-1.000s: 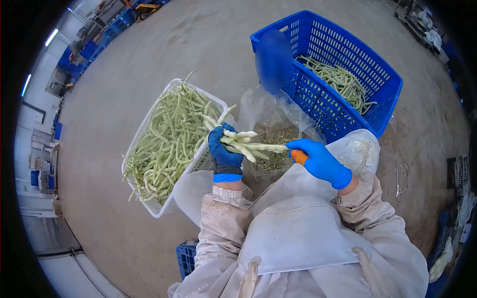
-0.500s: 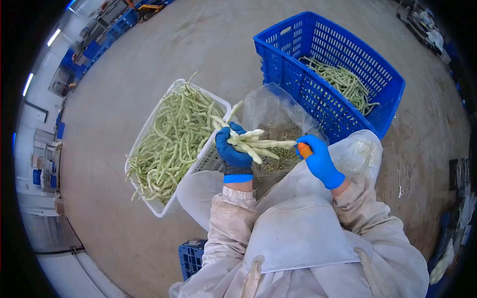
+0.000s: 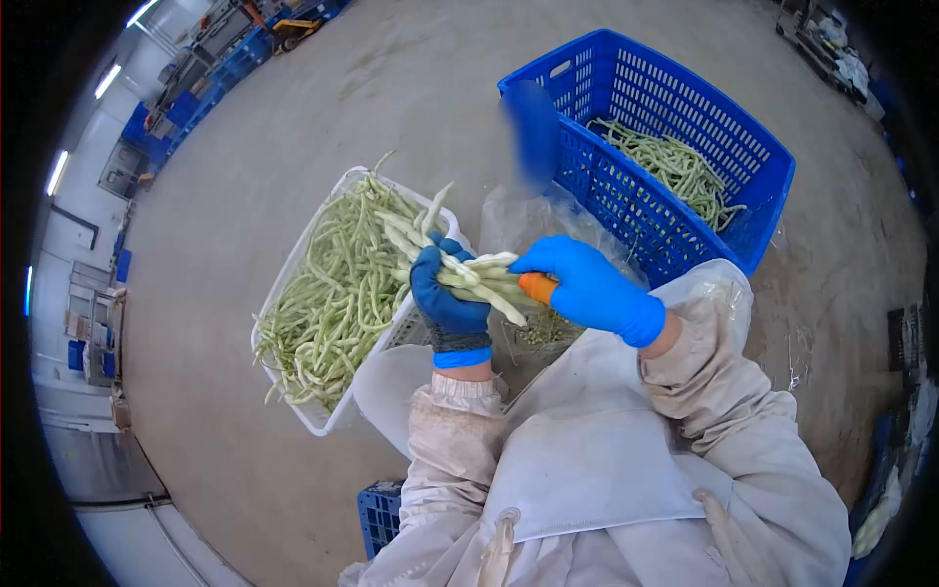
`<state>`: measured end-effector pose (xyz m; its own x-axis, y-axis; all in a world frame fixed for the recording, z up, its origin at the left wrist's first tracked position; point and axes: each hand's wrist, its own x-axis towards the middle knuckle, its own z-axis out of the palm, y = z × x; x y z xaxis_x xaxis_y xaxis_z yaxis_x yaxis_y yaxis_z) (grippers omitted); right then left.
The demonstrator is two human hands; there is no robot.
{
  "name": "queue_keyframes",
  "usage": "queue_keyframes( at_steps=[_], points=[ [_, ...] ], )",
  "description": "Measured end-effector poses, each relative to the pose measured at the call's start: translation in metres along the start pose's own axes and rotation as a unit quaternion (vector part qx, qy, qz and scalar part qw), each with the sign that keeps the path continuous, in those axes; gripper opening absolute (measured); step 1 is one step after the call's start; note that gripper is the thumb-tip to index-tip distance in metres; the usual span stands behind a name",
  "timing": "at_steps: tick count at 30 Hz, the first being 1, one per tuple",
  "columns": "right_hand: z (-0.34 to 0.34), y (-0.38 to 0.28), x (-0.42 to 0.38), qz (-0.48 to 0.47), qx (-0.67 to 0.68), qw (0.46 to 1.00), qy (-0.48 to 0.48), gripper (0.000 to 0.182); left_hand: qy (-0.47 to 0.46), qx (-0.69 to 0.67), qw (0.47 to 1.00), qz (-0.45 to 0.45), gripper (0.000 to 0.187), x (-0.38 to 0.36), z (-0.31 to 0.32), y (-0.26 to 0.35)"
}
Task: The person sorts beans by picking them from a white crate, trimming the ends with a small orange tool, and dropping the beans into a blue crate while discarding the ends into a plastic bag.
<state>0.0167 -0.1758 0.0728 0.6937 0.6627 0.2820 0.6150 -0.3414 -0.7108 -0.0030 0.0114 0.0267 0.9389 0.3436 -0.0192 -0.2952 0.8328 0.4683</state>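
Observation:
My left hand (image 3: 452, 298), in a dark blue glove, is wrapped round a bunch of pale green beans (image 3: 477, 279), just right of the white crate (image 3: 337, 416) heaped with beans (image 3: 333, 293). My right hand (image 3: 587, 293), in a bright blue glove, is closed on an orange-handled tool (image 3: 537, 287) at the right ends of the bunch. The rest of the tool is hidden. Beneath my hands lies a clear plastic bag (image 3: 509, 220) with small green scraps (image 3: 538, 335).
A large blue crate (image 3: 626, 186) with beans (image 3: 680, 171) in its bottom stands at the upper right. A small blue crate (image 3: 380, 514) is by my left sleeve. Shelving and carts line the far walls. A blurred blue patch (image 3: 533, 132) overlaps the large crate's left corner.
My right hand has moved left with the orange-handled tool, up to the bean ends. My left hand has shifted slightly left. A blurred blue patch has appeared by the large crate.

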Motion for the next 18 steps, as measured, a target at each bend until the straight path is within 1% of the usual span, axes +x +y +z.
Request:
queue_keyframes(
  at_steps=[1,2,3,4,6,7,9,10,11,12,13,14,15,16,17,18],
  points=[
    [0.006,0.002,0.000,-0.002,-0.001,1.000,-0.001,0.022,0.044,0.006,0.999,0.009,0.024,-0.002,0.006,-0.003],
    [0.012,0.004,0.000,0.013,0.046,0.998,0.035,0.021,0.089,0.012,0.996,0.019,0.024,-0.003,0.009,-0.004],
    [0.017,0.003,0.000,0.029,0.095,0.993,0.071,0.020,0.084,0.016,0.996,0.019,0.026,-0.001,0.003,-0.005],
    [0.019,0.003,-0.002,0.029,0.096,0.993,0.070,0.020,0.086,0.017,0.996,0.020,0.026,-0.001,-0.002,-0.006],
    [0.020,0.000,-0.004,0.058,0.097,0.992,0.063,0.020,0.059,0.030,0.998,-0.007,0.025,-0.004,-0.007,-0.008],
    [0.022,0.003,-0.004,0.060,0.095,0.992,0.065,0.020,0.077,0.045,0.996,-0.008,0.024,-0.003,-0.005,-0.010],
    [0.027,0.009,-0.003,-0.008,-0.023,0.997,0.075,0.020,0.089,0.035,0.995,-0.011,0.025,-0.003,-0.005,-0.014],
    [0.027,0.011,-0.003,-0.008,-0.024,0.997,0.074,0.020,0.102,0.028,0.994,-0.013,0.025,-0.003,-0.006,-0.015],
    [0.026,0.012,-0.002,-0.025,-0.063,0.996,0.065,0.021,0.103,0.028,0.994,-0.012,0.025,-0.002,-0.007,-0.016],
    [0.026,0.013,-0.001,-0.043,-0.101,0.992,0.057,0.022,0.092,0.030,0.995,-0.013,0.023,-0.002,-0.009,-0.017],
    [0.027,0.013,-0.001,-0.043,-0.101,0.992,0.056,0.022,0.082,0.033,0.996,-0.014,0.021,-0.002,-0.011,-0.017],
    [0.026,0.012,0.000,-0.082,-0.148,0.983,0.077,0.023,0.082,0.033,0.996,-0.014,0.021,0.000,-0.018,-0.018],
    [0.026,0.013,0.000,-0.121,-0.195,0.969,0.097,0.025,0.030,0.072,0.997,-0.002,0.019,0.002,-0.023,-0.018],
    [0.026,0.015,-0.001,-0.120,-0.195,0.969,0.097,0.025,-0.023,0.111,0.994,0.010,0.017,0.003,-0.027,-0.018],
    [0.028,0.020,-0.002,-0.110,-0.175,0.973,0.101,0.023,-0.023,0.111,0.994,0.009,0.017,0.003,-0.031,-0.022],
    [0.029,0.023,-0.003,-0.100,-0.155,0.977,0.104,0.021,0.014,0.098,0.995,-0.011,0.016,0.002,-0.024,-0.025]
  ],
)
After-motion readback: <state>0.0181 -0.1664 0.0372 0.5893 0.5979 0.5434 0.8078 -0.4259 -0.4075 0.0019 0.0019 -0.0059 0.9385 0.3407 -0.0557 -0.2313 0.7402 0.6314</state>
